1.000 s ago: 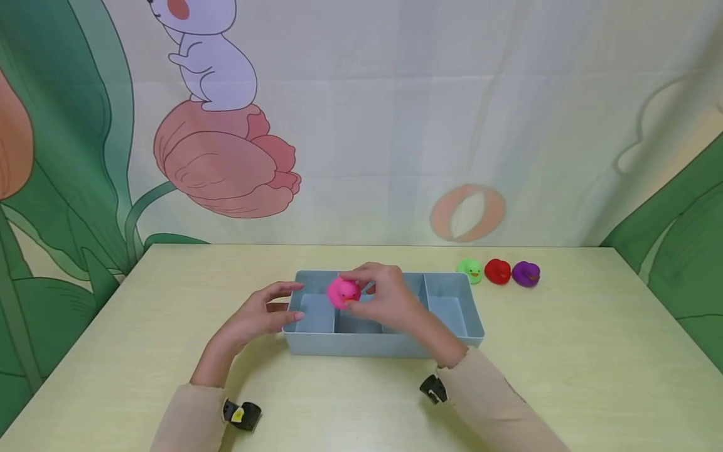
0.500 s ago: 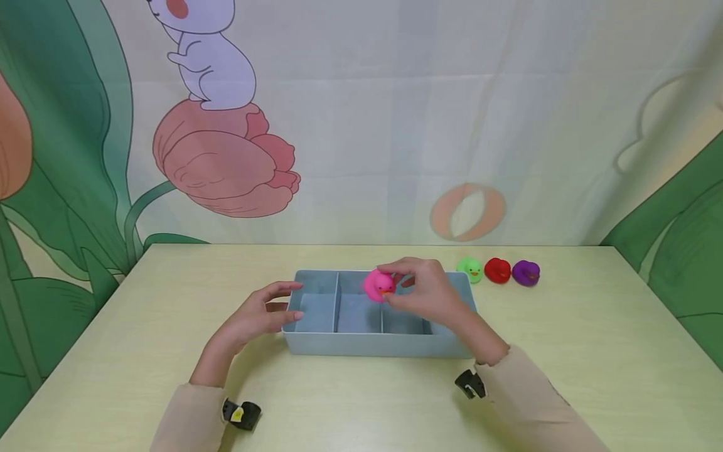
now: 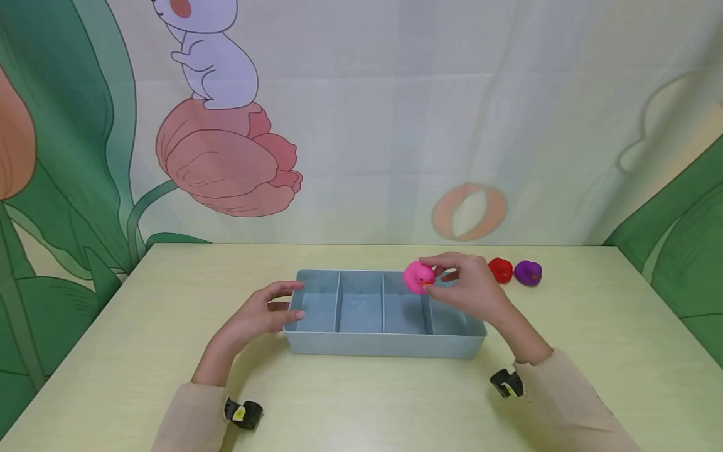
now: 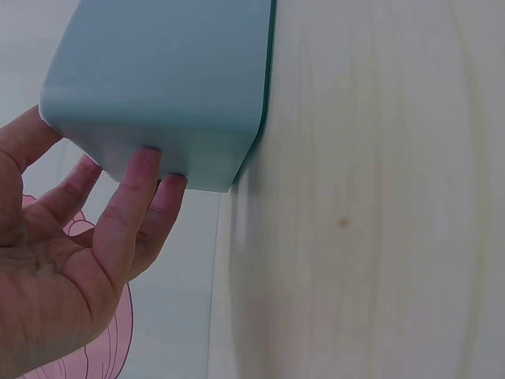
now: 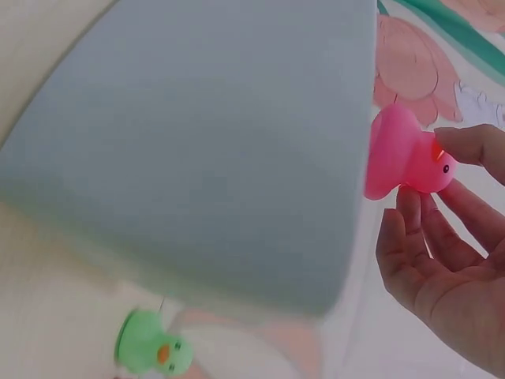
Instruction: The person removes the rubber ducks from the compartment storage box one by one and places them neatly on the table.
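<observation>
My right hand (image 3: 471, 285) pinches a pink rubber duck (image 3: 418, 277) between thumb and fingers, above the back of the third compartment of a grey-blue divided box (image 3: 384, 344). In the right wrist view, the pink duck (image 5: 406, 154) shows beyond the box's wall, its beak beside the thumb. My left hand (image 3: 265, 312) holds the box's left end, thumb and index finger over the rim. Against the outer end wall press other fingertips, seen in the left wrist view near the box (image 4: 166, 71). No duck shows in the box's compartments.
Behind the box's right end, a red duck (image 3: 500, 270) and a purple duck (image 3: 528, 273) stand on the pale wooden table (image 3: 361, 402). A green duck (image 5: 150, 343), hidden by my right hand in the head view, shows in the right wrist view. A printed curtain (image 3: 361, 125) hangs behind.
My right hand has carried the pink duck rightward over the box, from the second compartment's left edge to above the third, and now covers the green duck. The left hand stays put.
</observation>
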`<state>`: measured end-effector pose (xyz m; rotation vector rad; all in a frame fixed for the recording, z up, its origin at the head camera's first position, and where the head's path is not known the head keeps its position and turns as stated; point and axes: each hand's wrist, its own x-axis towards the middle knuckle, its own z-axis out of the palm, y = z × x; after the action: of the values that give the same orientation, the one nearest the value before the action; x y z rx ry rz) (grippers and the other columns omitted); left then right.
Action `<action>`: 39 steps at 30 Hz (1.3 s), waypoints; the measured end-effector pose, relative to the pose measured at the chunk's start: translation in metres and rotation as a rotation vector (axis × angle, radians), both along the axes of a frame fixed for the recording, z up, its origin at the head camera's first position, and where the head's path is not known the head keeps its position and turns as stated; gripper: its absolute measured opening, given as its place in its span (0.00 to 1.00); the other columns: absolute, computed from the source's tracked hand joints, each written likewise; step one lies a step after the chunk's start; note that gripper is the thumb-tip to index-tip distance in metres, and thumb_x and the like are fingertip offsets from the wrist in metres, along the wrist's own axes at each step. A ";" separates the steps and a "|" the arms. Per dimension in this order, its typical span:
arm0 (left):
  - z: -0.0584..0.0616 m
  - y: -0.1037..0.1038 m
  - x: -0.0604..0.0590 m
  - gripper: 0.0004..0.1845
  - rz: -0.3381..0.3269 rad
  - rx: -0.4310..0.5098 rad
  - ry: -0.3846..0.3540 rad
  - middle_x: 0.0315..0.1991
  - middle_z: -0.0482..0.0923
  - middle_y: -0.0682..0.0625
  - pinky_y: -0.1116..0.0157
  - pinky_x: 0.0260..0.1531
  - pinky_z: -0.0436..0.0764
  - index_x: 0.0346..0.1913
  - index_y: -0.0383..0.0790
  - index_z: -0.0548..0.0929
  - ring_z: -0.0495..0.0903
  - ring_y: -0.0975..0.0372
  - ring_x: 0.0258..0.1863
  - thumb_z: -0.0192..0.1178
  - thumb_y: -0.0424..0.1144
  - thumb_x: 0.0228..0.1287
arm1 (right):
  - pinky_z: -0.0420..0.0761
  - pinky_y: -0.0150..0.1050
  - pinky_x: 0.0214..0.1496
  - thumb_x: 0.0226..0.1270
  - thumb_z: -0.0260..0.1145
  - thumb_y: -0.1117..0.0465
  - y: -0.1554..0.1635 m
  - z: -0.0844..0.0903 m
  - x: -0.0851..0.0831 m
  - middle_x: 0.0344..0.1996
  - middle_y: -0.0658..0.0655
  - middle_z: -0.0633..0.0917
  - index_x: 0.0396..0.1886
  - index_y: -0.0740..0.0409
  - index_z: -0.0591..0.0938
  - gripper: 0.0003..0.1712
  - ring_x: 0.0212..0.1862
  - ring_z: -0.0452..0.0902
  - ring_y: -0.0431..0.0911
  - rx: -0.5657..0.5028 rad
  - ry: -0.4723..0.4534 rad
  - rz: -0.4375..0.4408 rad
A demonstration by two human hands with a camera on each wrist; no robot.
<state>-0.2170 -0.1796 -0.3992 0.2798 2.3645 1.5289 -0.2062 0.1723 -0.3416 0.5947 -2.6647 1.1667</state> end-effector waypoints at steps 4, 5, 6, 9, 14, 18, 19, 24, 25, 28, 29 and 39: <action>0.000 0.001 0.000 0.33 0.001 0.000 -0.010 0.64 0.60 0.40 0.55 0.44 0.75 0.63 0.41 0.66 0.61 0.44 0.62 0.64 0.42 0.55 | 0.80 0.43 0.39 0.47 0.71 0.68 0.015 -0.001 -0.002 0.41 0.60 0.83 0.48 0.65 0.81 0.24 0.38 0.78 0.51 0.015 -0.003 -0.035; 0.001 0.001 0.000 0.33 0.001 0.000 -0.012 0.64 0.59 0.40 0.55 0.44 0.75 0.63 0.41 0.65 0.62 0.44 0.62 0.64 0.42 0.55 | 0.80 0.43 0.39 0.47 0.71 0.68 0.019 -0.001 -0.003 0.41 0.61 0.83 0.48 0.65 0.81 0.23 0.38 0.78 0.51 0.016 -0.001 -0.039; 0.001 0.001 0.000 0.33 0.002 0.000 -0.014 0.64 0.59 0.40 0.55 0.44 0.75 0.63 0.41 0.65 0.62 0.44 0.62 0.64 0.42 0.55 | 0.80 0.43 0.38 0.47 0.71 0.69 0.023 -0.001 -0.004 0.41 0.61 0.83 0.48 0.66 0.81 0.23 0.38 0.78 0.52 0.017 0.000 -0.044; 0.001 0.001 0.001 0.33 0.006 -0.001 -0.016 0.64 0.59 0.39 0.55 0.44 0.75 0.63 0.41 0.65 0.62 0.44 0.62 0.64 0.42 0.55 | 0.80 0.39 0.37 0.47 0.70 0.70 0.035 -0.002 -0.006 0.41 0.63 0.83 0.47 0.67 0.80 0.22 0.37 0.79 0.52 0.014 0.015 -0.065; 0.002 0.001 0.001 0.33 0.008 -0.003 -0.017 0.64 0.59 0.40 0.55 0.44 0.75 0.63 0.41 0.66 0.62 0.44 0.62 0.64 0.42 0.55 | 0.77 0.27 0.34 0.48 0.70 0.70 0.059 -0.003 -0.008 0.40 0.65 0.83 0.48 0.68 0.80 0.23 0.35 0.79 0.52 0.005 0.018 -0.127; 0.003 0.001 0.001 0.33 0.005 0.002 -0.016 0.64 0.60 0.40 0.55 0.44 0.75 0.63 0.41 0.66 0.62 0.44 0.62 0.64 0.42 0.55 | 0.76 0.24 0.33 0.49 0.69 0.70 0.076 -0.006 -0.010 0.40 0.65 0.83 0.48 0.68 0.79 0.23 0.33 0.79 0.44 -0.014 0.011 -0.164; 0.003 0.001 0.000 0.32 0.004 0.004 -0.017 0.64 0.60 0.40 0.55 0.44 0.75 0.63 0.41 0.66 0.62 0.44 0.62 0.64 0.42 0.55 | 0.76 0.24 0.33 0.49 0.70 0.69 0.080 -0.006 -0.011 0.40 0.65 0.83 0.48 0.68 0.79 0.23 0.32 0.79 0.41 -0.014 0.010 -0.175; 0.004 0.001 0.000 0.32 0.006 0.000 -0.014 0.64 0.59 0.39 0.56 0.43 0.75 0.63 0.40 0.66 0.62 0.44 0.62 0.64 0.42 0.56 | 0.76 0.24 0.32 0.51 0.70 0.66 0.098 -0.010 -0.013 0.42 0.65 0.82 0.51 0.66 0.78 0.25 0.31 0.75 0.32 -0.001 -0.030 -0.229; 0.004 0.001 0.000 0.32 0.002 -0.003 -0.011 0.64 0.59 0.39 0.56 0.43 0.75 0.63 0.40 0.65 0.62 0.43 0.61 0.64 0.42 0.56 | 0.76 0.24 0.32 0.51 0.70 0.65 0.101 -0.010 -0.013 0.43 0.66 0.82 0.51 0.66 0.78 0.25 0.31 0.75 0.31 -0.001 -0.045 -0.238; 0.003 0.001 0.000 0.33 0.006 -0.005 -0.010 0.64 0.59 0.39 0.56 0.43 0.75 0.63 0.40 0.66 0.62 0.43 0.61 0.64 0.43 0.55 | 0.77 0.25 0.33 0.53 0.69 0.64 0.112 -0.011 -0.014 0.45 0.68 0.80 0.53 0.67 0.76 0.26 0.31 0.74 0.29 -0.013 -0.091 -0.254; 0.003 0.001 0.000 0.33 0.005 -0.006 -0.009 0.64 0.59 0.40 0.55 0.43 0.75 0.63 0.41 0.66 0.62 0.43 0.61 0.64 0.43 0.55 | 0.77 0.25 0.33 0.54 0.69 0.64 0.115 -0.011 -0.014 0.46 0.69 0.79 0.54 0.68 0.76 0.27 0.32 0.74 0.29 -0.020 -0.104 -0.256; 0.002 0.002 -0.001 0.33 0.010 -0.006 -0.013 0.63 0.60 0.41 0.55 0.44 0.75 0.63 0.41 0.66 0.63 0.44 0.61 0.65 0.43 0.54 | 0.78 0.27 0.33 0.56 0.68 0.55 0.166 -0.030 -0.031 0.49 0.66 0.78 0.57 0.64 0.74 0.31 0.43 0.74 0.48 -0.051 -0.162 -0.333</action>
<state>-0.2181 -0.1780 -0.3974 0.2569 2.3635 1.5230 -0.2368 0.3387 -0.3718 0.0429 -2.7135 1.2223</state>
